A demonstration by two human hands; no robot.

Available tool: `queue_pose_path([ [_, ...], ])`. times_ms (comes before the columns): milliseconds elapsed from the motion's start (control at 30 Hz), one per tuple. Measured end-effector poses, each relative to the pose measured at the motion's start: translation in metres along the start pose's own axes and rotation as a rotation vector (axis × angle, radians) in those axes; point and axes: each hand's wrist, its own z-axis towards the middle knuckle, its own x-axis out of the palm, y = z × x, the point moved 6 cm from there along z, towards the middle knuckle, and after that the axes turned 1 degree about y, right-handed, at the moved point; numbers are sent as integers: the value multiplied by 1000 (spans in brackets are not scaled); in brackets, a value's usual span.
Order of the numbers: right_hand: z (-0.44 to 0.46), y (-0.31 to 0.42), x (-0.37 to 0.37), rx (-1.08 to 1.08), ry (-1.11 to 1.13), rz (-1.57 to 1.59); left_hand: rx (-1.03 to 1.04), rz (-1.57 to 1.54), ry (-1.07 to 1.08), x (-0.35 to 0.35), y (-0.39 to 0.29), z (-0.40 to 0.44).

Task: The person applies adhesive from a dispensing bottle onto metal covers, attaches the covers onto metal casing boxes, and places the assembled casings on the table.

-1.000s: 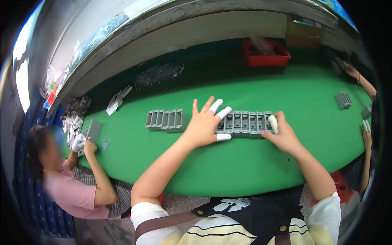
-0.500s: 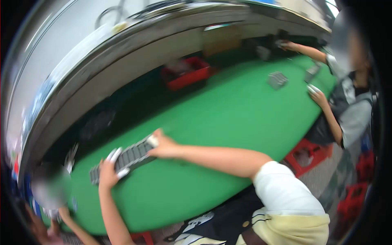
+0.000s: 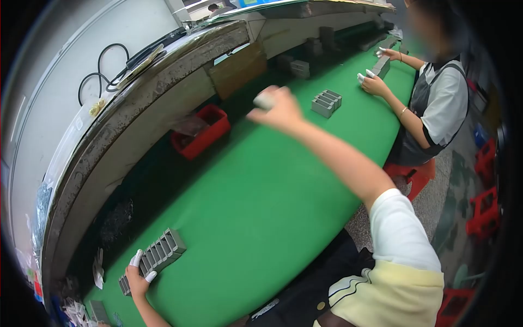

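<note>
My left hand [image 3: 137, 280], part open in white finger covers, held across one row of grey plastic slotted blocks [image 3: 162, 252], thumb on its near side and fingers on the far. A short grey slotted stretch [image 3: 124, 285] showed on the other side of that hand; I could not tell whether it joined the row. From there the bare green tabletop [image 3: 256, 229] ran wide and open, its near edge curving past my black apron [image 3: 297, 280] and up to the right, with plenty of room between my two hands. My right hand [image 3: 278, 109] was out over the far part of that space, blurred, its fingers bent; I could not tell whether it had hold of anything. One red plastic bin [image 3: 201, 133] stood to its left, against the back, where the worn ledge [image 3: 158, 76] bounded the table. Just beyond the hand, to the right, sat one compact grey slotted block [image 3: 327, 103], apart from everything. Farther on, one co-worker [image 3: 427, 103] sat at the right edge with two hands at one long grey block [image 3: 383, 67], and at least three dark grey pieces [image 3: 299, 68] stood toward the back.
</note>
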Motion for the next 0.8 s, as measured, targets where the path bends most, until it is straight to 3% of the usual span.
queue_pose_path([
  [100, 58, -119, -69, 302, -112, -428, -5, 35, 4, 1, -1, -1],
  [167, 61, -181, -102, 542, -96, -426, -1, 48, 32, 1, 0, -1],
  [300, 53, -247, -93, 599, 154, -142, 46, -167, -189, -15, -10, -6],
  [333, 52, -249, -88, 550, 73, -114, 59, -196, -240, -24, -22, -7],
  [400, 47, -231, -82, 476, 153, -118, 103, -182, -319, -43, -51, -5],
  [500, 34, -203, -48, 320, 320, -15, 172, -361, -221, -40, -98, 6],
  [600, -7, -146, -27, 247, 395, -85, 141, -579, 103, 1, -150, 20],
  [700, -43, -103, -2, 147, 548, -4, 360, -290, 401, 54, -211, 31],
  [800, -87, -63, 13, 92, 711, 6, 376, -297, 435, 89, -257, 43],
])
